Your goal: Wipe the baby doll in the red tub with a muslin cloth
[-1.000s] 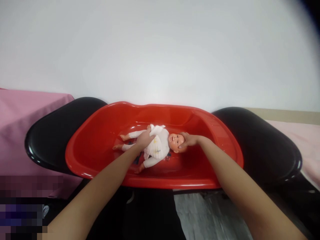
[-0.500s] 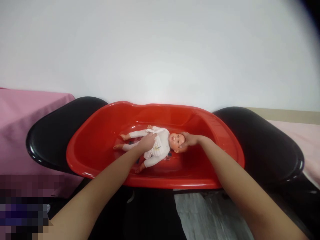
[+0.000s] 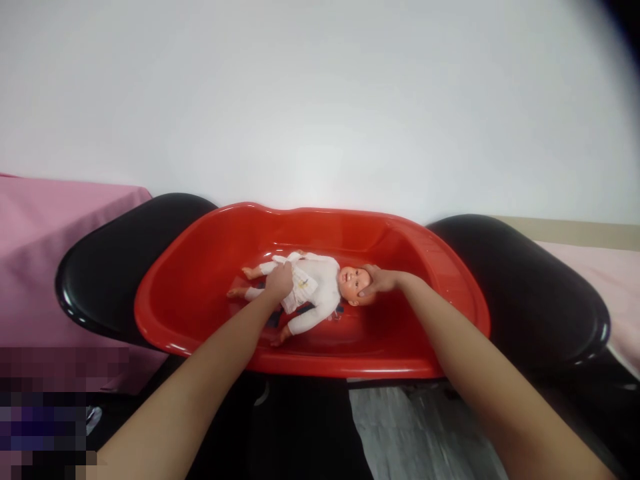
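Note:
A baby doll [image 3: 327, 283] in white clothes lies on its back in a red baby bathtub [image 3: 435, 267], head to the right and feet to the left. My right hand [image 3: 381, 278] is curled round the top of the doll's head and grips it. Over the doll's hips my left hand [image 3: 281, 283] is closed on a white cloth [image 3: 304, 284] with a small printed pattern. Part of the cloth spreads over the belly and thighs. My left fingertips are hidden behind the back of that hand.
The tub rests across two black chairs, with a left seat [image 3: 110, 273] and a right seat [image 3: 530, 300]. Behind it stands a white wall [image 3: 310, 100]. Pink cloth [image 3: 60, 220] covers a surface at left; a paler pink surface [image 3: 595, 273] lies at right.
My left hand has moved left, toward the doll's legs, and the cloth has shifted with it, baring more of the chest. My right hand stays on the head.

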A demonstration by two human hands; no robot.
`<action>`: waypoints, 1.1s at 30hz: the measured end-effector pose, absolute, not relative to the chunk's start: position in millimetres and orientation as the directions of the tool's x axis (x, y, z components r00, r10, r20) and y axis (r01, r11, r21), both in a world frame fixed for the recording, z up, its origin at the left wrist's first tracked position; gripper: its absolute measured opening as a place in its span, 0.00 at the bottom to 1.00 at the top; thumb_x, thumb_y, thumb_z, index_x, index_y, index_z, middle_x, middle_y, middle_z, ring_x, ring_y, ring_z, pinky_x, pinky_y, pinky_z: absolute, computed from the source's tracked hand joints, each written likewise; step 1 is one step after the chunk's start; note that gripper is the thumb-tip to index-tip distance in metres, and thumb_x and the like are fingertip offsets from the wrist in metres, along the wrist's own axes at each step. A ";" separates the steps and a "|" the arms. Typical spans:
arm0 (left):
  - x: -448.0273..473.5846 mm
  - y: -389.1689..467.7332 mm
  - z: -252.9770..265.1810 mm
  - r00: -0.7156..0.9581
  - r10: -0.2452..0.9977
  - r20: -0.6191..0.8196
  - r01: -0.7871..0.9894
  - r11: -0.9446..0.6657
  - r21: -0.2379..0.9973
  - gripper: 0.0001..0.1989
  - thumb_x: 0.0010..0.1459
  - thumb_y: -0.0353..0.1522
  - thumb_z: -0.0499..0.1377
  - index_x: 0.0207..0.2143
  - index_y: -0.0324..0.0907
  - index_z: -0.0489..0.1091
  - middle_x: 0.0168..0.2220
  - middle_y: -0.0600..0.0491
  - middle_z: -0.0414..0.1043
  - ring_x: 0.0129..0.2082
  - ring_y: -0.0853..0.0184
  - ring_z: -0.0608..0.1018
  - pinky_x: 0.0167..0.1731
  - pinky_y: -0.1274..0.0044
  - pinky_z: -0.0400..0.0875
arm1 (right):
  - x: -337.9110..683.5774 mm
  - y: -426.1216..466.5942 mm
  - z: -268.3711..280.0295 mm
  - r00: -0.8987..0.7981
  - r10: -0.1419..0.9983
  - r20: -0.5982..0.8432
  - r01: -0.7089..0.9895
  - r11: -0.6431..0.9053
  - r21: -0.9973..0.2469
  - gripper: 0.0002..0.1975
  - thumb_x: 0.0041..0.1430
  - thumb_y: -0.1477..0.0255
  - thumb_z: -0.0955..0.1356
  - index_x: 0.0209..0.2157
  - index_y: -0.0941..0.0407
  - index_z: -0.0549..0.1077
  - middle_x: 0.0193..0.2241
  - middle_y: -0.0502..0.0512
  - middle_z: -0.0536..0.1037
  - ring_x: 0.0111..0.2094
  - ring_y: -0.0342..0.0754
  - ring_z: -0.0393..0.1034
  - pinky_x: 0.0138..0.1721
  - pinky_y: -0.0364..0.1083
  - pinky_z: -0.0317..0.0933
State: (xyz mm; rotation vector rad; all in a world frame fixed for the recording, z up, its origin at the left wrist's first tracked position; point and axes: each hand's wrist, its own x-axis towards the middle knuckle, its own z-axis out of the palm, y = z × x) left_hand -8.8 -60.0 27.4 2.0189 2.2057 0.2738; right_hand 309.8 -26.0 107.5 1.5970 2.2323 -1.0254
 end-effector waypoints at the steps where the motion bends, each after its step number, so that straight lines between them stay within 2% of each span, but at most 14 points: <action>1: -11.4 -59.3 26.8 -0.128 0.992 0.012 0.968 0.122 0.218 0.15 0.64 0.29 0.41 0.47 0.37 0.62 0.46 0.38 0.69 0.46 0.53 0.73 0.43 0.65 0.67 | 309.5 -26.4 108.1 -0.388 0.750 -0.535 0.896 0.172 -0.408 0.53 0.37 0.52 0.74 0.62 0.56 0.51 0.60 0.65 0.57 0.58 0.61 0.58 0.57 0.54 0.56; 7: -30.4 -60.1 24.8 -0.301 0.952 -0.061 0.934 0.307 0.182 0.17 0.63 0.28 0.41 0.49 0.34 0.63 0.47 0.35 0.70 0.49 0.50 0.72 0.42 0.65 0.68 | 307.0 -30.4 114.2 -0.381 0.748 -0.544 0.901 0.170 -0.398 0.50 0.39 0.54 0.74 0.61 0.55 0.52 0.59 0.64 0.58 0.58 0.61 0.59 0.57 0.54 0.57; 12: -35.2 -61.4 29.4 -0.287 0.953 0.097 0.950 0.271 0.155 0.17 0.61 0.26 0.43 0.47 0.34 0.66 0.46 0.38 0.70 0.50 0.53 0.71 0.48 0.65 0.65 | 307.6 -29.1 112.7 -0.373 0.753 -0.542 0.907 0.174 -0.383 0.52 0.38 0.53 0.74 0.61 0.55 0.52 0.60 0.64 0.57 0.58 0.61 0.58 0.57 0.53 0.56; 15: -26.2 -60.3 38.2 -0.226 0.956 0.189 0.958 0.183 0.219 0.19 0.61 0.26 0.44 0.52 0.35 0.64 0.49 0.41 0.68 0.51 0.55 0.70 0.51 0.68 0.64 | 307.7 -28.6 112.2 -0.374 0.749 -0.547 0.906 0.167 -0.390 0.53 0.38 0.53 0.74 0.62 0.55 0.51 0.61 0.64 0.56 0.59 0.60 0.57 0.58 0.52 0.56; 18: -7.9 -62.9 50.0 -0.039 0.964 0.264 0.948 -0.048 0.314 0.21 0.63 0.29 0.44 0.58 0.38 0.59 0.56 0.44 0.64 0.56 0.57 0.65 0.57 0.69 0.59 | 306.8 -29.8 114.4 -0.377 0.744 -0.552 0.903 0.163 -0.397 0.53 0.38 0.53 0.74 0.62 0.55 0.50 0.61 0.64 0.56 0.59 0.61 0.57 0.58 0.53 0.56; 23: 28.1 -76.8 60.9 0.206 0.962 0.181 0.878 -0.263 0.400 0.24 0.64 0.33 0.45 0.62 0.50 0.55 0.62 0.56 0.58 0.63 0.62 0.59 0.62 0.70 0.53 | 307.9 -28.2 111.3 -0.356 0.756 -0.549 0.912 0.154 -0.379 0.54 0.38 0.52 0.74 0.63 0.55 0.50 0.61 0.66 0.56 0.58 0.62 0.59 0.56 0.55 0.57; 26: 37.4 -80.8 55.4 0.394 0.908 0.143 0.817 -0.417 0.398 0.27 0.62 0.32 0.48 0.63 0.52 0.54 0.64 0.57 0.56 0.63 0.64 0.58 0.62 0.72 0.53 | 311.2 -23.5 103.8 -0.382 0.758 -0.529 0.903 0.183 -0.389 0.55 0.36 0.51 0.74 0.63 0.55 0.50 0.61 0.65 0.56 0.58 0.62 0.58 0.57 0.55 0.56; 28: 35.9 -78.9 48.2 0.433 0.896 0.096 0.811 -0.434 0.393 0.27 0.60 0.32 0.49 0.63 0.55 0.55 0.63 0.57 0.57 0.62 0.63 0.60 0.61 0.72 0.55 | 312.2 -22.0 101.8 -0.395 0.756 -0.521 0.898 0.197 -0.394 0.55 0.36 0.50 0.74 0.62 0.54 0.50 0.61 0.64 0.56 0.59 0.62 0.57 0.58 0.54 0.55; 30: 30.1 -74.2 40.8 0.393 0.917 0.074 0.840 -0.391 0.376 0.27 0.61 0.32 0.48 0.63 0.55 0.55 0.64 0.57 0.57 0.63 0.63 0.60 0.61 0.71 0.55 | 311.1 -23.6 104.6 -0.382 0.755 -0.533 0.903 0.182 -0.389 0.54 0.37 0.51 0.74 0.62 0.54 0.50 0.61 0.64 0.56 0.59 0.62 0.57 0.57 0.54 0.56; 33: 18.1 -65.4 32.4 0.324 0.942 0.091 0.879 -0.335 0.340 0.27 0.63 0.33 0.46 0.65 0.49 0.51 0.65 0.52 0.54 0.63 0.61 0.58 0.61 0.69 0.53 | 306.8 -29.6 114.1 -0.350 0.749 -0.562 0.913 0.140 -0.382 0.53 0.38 0.53 0.74 0.62 0.55 0.50 0.60 0.65 0.57 0.58 0.61 0.59 0.56 0.54 0.58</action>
